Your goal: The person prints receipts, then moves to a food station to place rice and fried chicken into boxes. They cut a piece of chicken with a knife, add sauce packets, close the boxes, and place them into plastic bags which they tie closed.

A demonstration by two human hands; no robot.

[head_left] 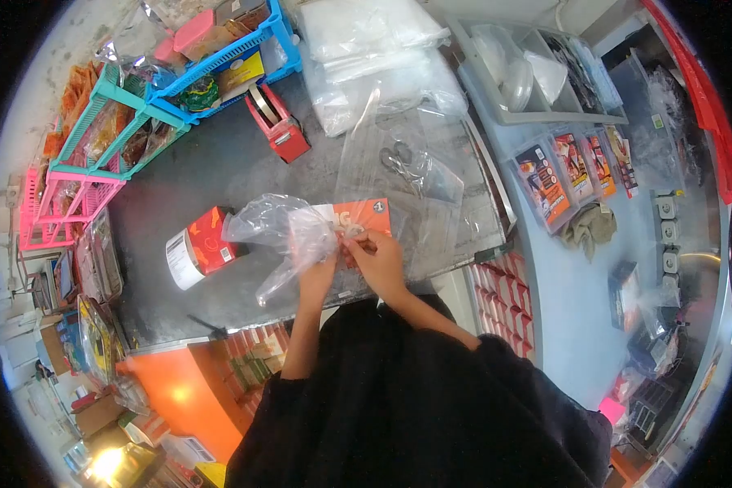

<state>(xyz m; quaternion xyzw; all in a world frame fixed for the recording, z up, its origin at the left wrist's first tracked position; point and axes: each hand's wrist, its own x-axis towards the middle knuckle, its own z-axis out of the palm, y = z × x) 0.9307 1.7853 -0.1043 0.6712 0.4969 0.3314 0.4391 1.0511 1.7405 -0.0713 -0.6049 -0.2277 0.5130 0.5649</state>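
A clear plastic bag [278,218] is bunched up over the near part of the dark table. My left hand [317,275] is closed around its gathered part, fingers partly hidden by the plastic. Close beside it, my right hand [377,259] is closed in a pinch at the same gathered spot; the plastic there is too fine to make out clearly. Behind and under both hands lies an orange and white printed pack [374,213]. Left of the bag sits a red box [211,238] with a white label roll [185,260] against it.
Scissors [401,160] lie on clear plastic sheets [441,185] to the right. A red tape dispenser [281,130] stands farther back, near stacked plastic bags [374,57]. Blue, green and pink baskets [130,134] line the back left. Printed packs [545,183] rest on the right counter [557,301].
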